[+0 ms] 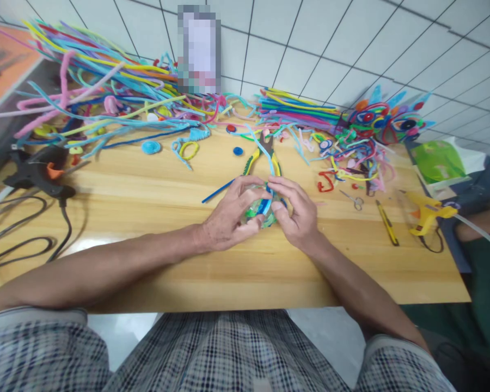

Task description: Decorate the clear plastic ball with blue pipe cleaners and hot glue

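Near the middle of the wooden table [155, 272], my left hand [234, 215] is closed with thumb and fingers on a blue and green craft piece [263, 207]. From the other side, my right hand [296, 212] pinches the same piece at its upper right part. A light blue pipe cleaner [263, 146] rises from between my fingers and curves up to the left. Just beyond my hands lie pliers [266, 142] with yellow and black handles, partly hidden. A dark blue pipe cleaner [218, 191] rests left of my left hand.
Pipe cleaners [106, 65] heap at back left; another bundle [298, 111] lies at back centre. A black glue gun [36, 174] with cables is at left. Scissors [357, 203], a yellow cutter [387, 223] and a yellow glue gun [430, 212] lie right. A person's arm [484, 224] shows far right.
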### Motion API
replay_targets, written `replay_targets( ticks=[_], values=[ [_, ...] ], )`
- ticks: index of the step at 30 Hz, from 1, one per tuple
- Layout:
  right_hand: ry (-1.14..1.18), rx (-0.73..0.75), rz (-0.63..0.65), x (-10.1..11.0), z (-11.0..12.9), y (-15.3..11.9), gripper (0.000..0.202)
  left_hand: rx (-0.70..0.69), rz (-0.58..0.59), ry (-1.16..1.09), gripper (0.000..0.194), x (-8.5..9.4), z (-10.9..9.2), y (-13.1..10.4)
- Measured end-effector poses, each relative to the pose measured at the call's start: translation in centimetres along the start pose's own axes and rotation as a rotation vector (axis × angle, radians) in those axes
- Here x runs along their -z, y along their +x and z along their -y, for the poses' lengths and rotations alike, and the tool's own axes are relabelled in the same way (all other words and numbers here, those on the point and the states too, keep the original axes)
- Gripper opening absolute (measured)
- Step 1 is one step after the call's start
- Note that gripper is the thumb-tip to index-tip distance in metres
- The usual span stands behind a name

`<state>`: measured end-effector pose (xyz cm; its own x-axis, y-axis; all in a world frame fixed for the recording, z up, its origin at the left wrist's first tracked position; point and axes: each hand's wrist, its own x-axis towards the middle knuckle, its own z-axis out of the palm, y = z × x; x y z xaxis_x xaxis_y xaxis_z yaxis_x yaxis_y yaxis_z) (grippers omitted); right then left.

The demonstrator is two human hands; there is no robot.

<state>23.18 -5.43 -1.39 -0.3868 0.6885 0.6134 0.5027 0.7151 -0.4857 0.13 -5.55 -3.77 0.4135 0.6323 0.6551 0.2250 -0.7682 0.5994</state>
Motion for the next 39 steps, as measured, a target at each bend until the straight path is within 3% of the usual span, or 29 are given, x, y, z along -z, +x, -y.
replay_targets(
  ticks=[9,14,18,21,25,34,39],
  values=[
    [0.084,-0.068,-0.055,-0.3,0.3,0.1,0.030,0.030,0.036,0.001,0.038,0.4,-0.1,0.1],
    [0.194,-0.260,-0.142,-0.4,-0.7,-0.4,0.034,-0.010,-0.016,-0.011,0.038,-0.1,0.1,-0.1],
    [0.393,-0.478,-0.013,-0.2,-1.0,-0.3,0.047,-0.027,-0.039,-0.018,0.042,-0.4,0.3,-0.3],
    [0.569,-0.545,0.107,0.0,0.0,0.4,0.057,-0.028,-0.054,-0.025,0.045,-0.4,0.5,-0.3],
    [0.684,-0.624,0.148,0.2,1.4,1.7,0.061,0.002,-0.092,-0.003,0.044,-0.5,0.8,-0.1],
    [0.641,-0.646,0.108,-0.7,0.8,2.2,0.059,-0.008,-0.130,-0.067,0.048,-1.1,1.3,-0.1],
    [0.630,-0.640,0.079,-1.0,0.9,1.8,0.058,0.041,-0.101,-0.149,0.058,-0.5,1.0,-0.2]
  ],
)
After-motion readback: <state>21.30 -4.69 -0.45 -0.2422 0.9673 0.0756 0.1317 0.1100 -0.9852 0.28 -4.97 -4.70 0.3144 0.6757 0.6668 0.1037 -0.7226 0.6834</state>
